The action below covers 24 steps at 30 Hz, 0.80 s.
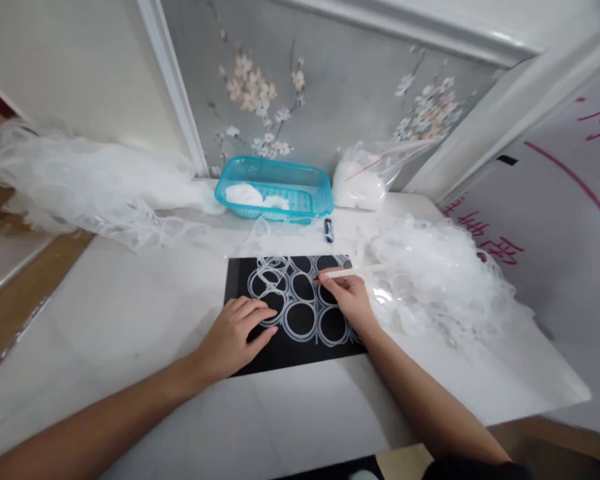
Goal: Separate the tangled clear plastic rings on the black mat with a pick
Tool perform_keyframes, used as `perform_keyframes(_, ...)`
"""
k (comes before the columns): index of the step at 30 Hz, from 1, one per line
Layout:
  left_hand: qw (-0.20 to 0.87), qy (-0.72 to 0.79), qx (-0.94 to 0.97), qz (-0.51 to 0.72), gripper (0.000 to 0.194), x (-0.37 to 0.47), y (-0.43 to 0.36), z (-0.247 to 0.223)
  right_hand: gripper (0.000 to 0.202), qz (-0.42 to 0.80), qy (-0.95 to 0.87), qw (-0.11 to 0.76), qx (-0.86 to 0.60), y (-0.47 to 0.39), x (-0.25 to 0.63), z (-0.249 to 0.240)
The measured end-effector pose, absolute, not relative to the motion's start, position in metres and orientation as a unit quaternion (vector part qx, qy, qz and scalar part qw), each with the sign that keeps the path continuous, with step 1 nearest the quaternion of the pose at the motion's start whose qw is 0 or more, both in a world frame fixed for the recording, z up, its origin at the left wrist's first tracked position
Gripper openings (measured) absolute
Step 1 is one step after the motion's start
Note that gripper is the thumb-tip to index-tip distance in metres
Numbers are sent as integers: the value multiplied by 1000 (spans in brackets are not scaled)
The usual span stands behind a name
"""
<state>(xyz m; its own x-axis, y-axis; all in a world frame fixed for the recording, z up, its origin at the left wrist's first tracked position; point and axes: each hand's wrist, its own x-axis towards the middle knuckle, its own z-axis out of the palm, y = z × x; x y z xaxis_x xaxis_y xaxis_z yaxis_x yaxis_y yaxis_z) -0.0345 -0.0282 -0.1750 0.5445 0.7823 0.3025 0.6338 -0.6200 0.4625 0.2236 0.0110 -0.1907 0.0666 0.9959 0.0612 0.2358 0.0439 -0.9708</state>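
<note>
A black sheet (275, 353) lies on the white table, covered with rows of translucent white rings (300, 321). My left hand (240, 333) rests on the sheet's left part, fingers stretched out and fingertips at the edge of a ring. Over the right part, my right hand (349, 297) pinches a slim white pen-like tool (347, 272). Its dark tip points left, close to a ring in the middle row; whether it touches cannot be made out. Several loose rings (273, 272) overlap in a small tangle on the sheet's upper left.
A blue plastic basket (275, 167) with white pieces stands against the wall. Beside it are a clear bag (360, 183) of white material and a small dark blue object (329, 230). Heaps of translucent white rings lie at the left (105, 180) and right (440, 267).
</note>
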Motion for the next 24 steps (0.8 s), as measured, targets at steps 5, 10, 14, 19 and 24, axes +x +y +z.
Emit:
perform_keyframes(5,105,486,836,230,29,-46,-17,-176,28,407,-637,403,-515,9,217,-185)
perform_keyframes(10,43,534,827,169,34,-55,-7,-167,32,456,-595,422,-510,15,215,-188)
perform_keyframes(14,59,522,845,103,45,-57,-2,-153,30,458,-596,427,-503,17,214,-191)
perform_keyframes(19,138,485,861,71,42,-58,0,-144,29,442,-620,427,-487,14,214,-188)
perform_keyframes(24,270,526,807,-10,27,-60,1,-137,28,436,-633,411,-489,15,213,-184)
